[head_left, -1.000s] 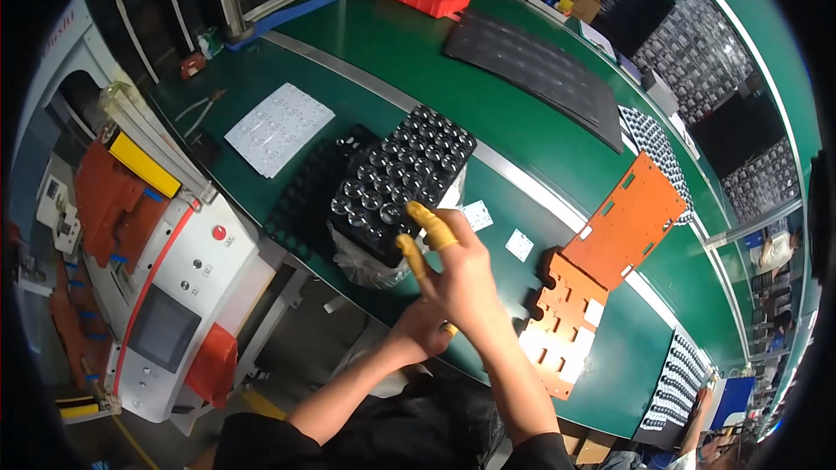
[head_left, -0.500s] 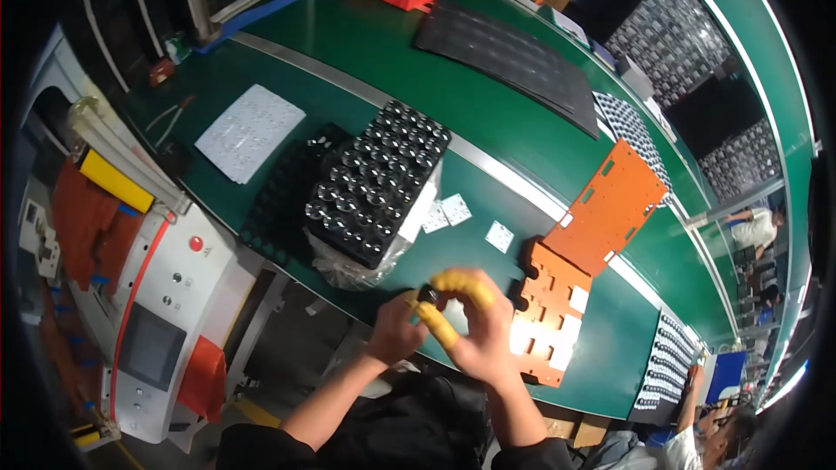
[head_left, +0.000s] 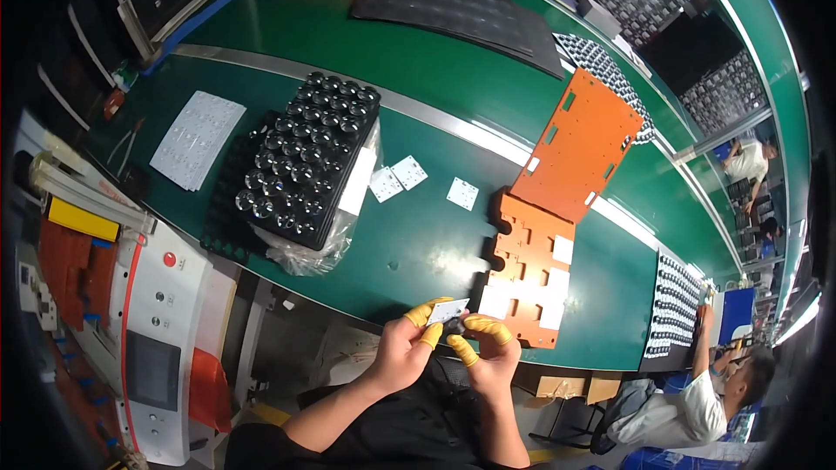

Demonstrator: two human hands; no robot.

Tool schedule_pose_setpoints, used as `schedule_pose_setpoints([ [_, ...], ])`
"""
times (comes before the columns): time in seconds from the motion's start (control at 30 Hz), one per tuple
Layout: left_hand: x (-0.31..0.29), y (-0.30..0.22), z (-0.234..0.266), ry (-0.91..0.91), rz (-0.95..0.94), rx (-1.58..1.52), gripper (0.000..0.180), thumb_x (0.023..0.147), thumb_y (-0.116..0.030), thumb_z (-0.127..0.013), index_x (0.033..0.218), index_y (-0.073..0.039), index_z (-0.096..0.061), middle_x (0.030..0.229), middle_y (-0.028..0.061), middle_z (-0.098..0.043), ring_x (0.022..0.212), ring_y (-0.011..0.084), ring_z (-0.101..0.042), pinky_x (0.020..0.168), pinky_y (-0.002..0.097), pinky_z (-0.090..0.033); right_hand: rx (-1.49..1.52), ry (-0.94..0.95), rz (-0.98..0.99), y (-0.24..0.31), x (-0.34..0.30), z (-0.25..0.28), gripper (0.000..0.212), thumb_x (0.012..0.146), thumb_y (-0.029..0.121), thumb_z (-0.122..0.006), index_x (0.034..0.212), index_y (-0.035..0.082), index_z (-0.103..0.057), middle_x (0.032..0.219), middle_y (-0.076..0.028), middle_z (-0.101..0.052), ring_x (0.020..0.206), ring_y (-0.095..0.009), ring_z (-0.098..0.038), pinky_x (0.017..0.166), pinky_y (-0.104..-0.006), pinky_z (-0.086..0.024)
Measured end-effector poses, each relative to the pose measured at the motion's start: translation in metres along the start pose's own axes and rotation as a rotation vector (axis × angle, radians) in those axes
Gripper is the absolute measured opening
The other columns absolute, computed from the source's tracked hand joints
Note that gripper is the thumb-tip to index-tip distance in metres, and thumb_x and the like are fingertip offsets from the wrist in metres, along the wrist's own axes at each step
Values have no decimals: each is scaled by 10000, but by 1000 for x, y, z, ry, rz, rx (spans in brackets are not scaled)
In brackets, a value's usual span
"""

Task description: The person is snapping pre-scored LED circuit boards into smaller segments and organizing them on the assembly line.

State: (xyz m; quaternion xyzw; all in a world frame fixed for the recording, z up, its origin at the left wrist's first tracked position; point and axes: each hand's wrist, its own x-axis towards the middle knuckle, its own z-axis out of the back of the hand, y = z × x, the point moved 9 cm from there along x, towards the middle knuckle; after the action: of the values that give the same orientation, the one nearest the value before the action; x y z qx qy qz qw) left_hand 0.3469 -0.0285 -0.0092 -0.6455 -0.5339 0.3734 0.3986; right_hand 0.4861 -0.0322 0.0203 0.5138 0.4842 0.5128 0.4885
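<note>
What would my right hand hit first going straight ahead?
Your right hand would likely meet the small black rounded part at its fingertips first, then the flat white board; depth is unclear.

White board (head_left: 446,311), black part (head_left: 454,326) (yellow finger cots (head_left: 489,328))

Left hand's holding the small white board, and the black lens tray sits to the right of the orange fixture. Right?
Wrong side: the head view shows the black lens tray to the left of the orange fixture. The left hand is indeed holding the small white board.
</note>
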Motion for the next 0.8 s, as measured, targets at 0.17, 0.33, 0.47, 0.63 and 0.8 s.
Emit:
schedule_pose_setpoints([
  [0.17,-3,-5,-10,54,5,163,387,944,76,-420,1326,74,-478,1226,174,-628,1159,209,-594,1007,302,-447,-164,15,137,15,-6,2,290,751,-50,-786,1009,-47,-654,1029,-136,-678,962,-198,-657,878,-315,-519],
  [0.33,-6,-10,-18,131,-44,181,441,926,89,-411,1365,67,-438,1306,175,-573,1193,215,-569,1033,322,-431,-122,18,92,12,-9,8,297,760,-47,-782,1033,-56,-665,1009,-140,-693,939,-195,-668,872,-312,-522],
  [0.47,-7,-21,-32,171,-46,35,509,890,142,-448,1389,53,-413,1376,176,-510,1224,219,-544,1052,336,-422,13,-23,-20,2,-12,14,289,770,-39,-780,1033,-67,-663,992,-128,-698,924,-187,-669,863,-305,-524],
  [0.63,-6,-16,-35,173,-64,121,475,898,106,-542,1361,54,-451,1321,162,-559,1172,201,-575,1002,321,-468,231,-75,-191,-12,-15,18,208,831,-21,-733,1022,-65,-665,939,-99,-696,837,-158,-673,797,-283,-537],
  [0.8,-7,-16,-29,123,-150,349,403,916,45,-595,1309,61,-509,1188,134,-650,990,162,-654,872,303,-543,353,-92,-264,-14,-17,11,148,879,1,-688,1010,-58,-657,903,-94,-693,760,-140,-656,721,-266,-534],
])
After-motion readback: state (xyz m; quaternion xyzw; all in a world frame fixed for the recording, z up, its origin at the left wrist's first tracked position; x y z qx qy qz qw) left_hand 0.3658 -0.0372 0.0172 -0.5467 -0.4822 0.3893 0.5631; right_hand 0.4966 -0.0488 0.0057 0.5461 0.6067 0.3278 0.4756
